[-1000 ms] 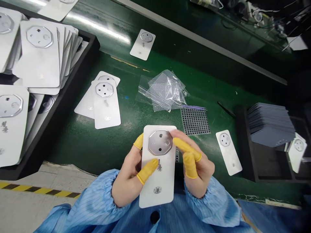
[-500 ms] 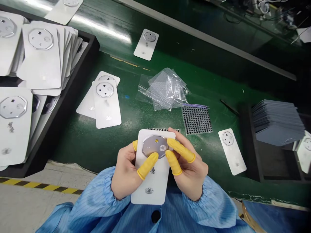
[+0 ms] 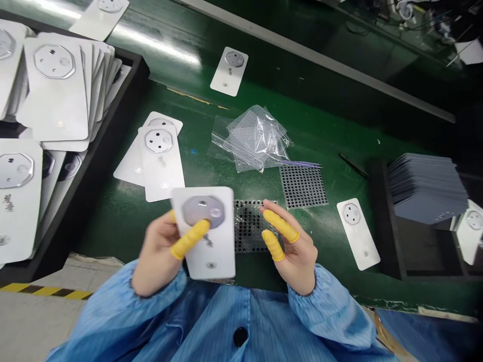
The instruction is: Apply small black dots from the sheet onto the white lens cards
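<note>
My left hand (image 3: 162,251), with yellow finger cots, grips a white rounded-corner panel (image 3: 222,251) by its left side. The thumb presses on the grey octagonal inset near the panel's top; the panel is slightly blurred. My right hand (image 3: 292,246) is apart from the panel, its cotted thumb and index finger spread with nothing seen between them. Those fingertips are by the right edge of a clear sheet of small black dots (image 3: 251,226), some of its rows with gaps. A fuller dot sheet (image 3: 304,186) and a pair of tweezers (image 3: 302,163) are just beyond.
A black tray (image 3: 109,136) of stacked white panels stands left. Two overlapping panels (image 3: 166,173) are beside it. Clear plastic bags (image 3: 256,136) lie centre. Single panels lie at the back (image 3: 229,75) and right (image 3: 358,236). A black box (image 3: 381,221) holds grey sheets (image 3: 426,191).
My left hand has carried the panel left and slightly up. The right hand has let go of it and stayed near the middle. The partly used dot sheet is now uncovered.
</note>
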A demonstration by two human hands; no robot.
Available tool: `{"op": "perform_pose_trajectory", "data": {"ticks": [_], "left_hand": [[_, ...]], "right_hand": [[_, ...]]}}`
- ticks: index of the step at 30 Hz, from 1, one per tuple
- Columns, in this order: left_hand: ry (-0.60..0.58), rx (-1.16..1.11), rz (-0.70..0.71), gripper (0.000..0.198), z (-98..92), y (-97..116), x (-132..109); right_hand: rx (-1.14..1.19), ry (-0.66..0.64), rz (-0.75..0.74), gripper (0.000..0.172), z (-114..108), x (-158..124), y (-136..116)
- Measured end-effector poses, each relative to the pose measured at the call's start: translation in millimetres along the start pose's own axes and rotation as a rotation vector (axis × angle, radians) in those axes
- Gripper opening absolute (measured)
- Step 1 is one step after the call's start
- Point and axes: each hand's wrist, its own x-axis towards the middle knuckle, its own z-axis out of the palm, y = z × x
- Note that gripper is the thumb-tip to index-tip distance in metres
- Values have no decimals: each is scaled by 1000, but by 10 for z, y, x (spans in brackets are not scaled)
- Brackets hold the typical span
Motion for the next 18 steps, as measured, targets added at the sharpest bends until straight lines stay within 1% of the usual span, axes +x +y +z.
{"op": "perform_pose_trajectory", "data": {"ticks": [2, 3, 6, 9, 11, 14, 18], "left_hand": [[169, 1, 131, 23, -120, 90, -3], [226, 24, 152, 24, -175, 123, -6], [299, 124, 115, 27, -301, 151, -3], [278, 166, 57, 25, -347, 100, 31], [236, 162, 15, 26, -341, 57, 61], [146, 100, -45, 26, -315, 11, 95], [54, 3, -125, 23, -299, -8, 100]], "right_hand": [[-78, -92, -9, 43, -25, -68, 86], [-116, -140, -17, 45, -19, -106, 130], [-225, -240, -94, 52, 53, -204, 253], [-286, -260, -170, 53, 125, -241, 332], [-298, -258, -180, 54, 140, -238, 353], [-297, -259, -180, 56, 130, -224, 358], [-299, -243, -184, 56, 126, -218, 361]]}}
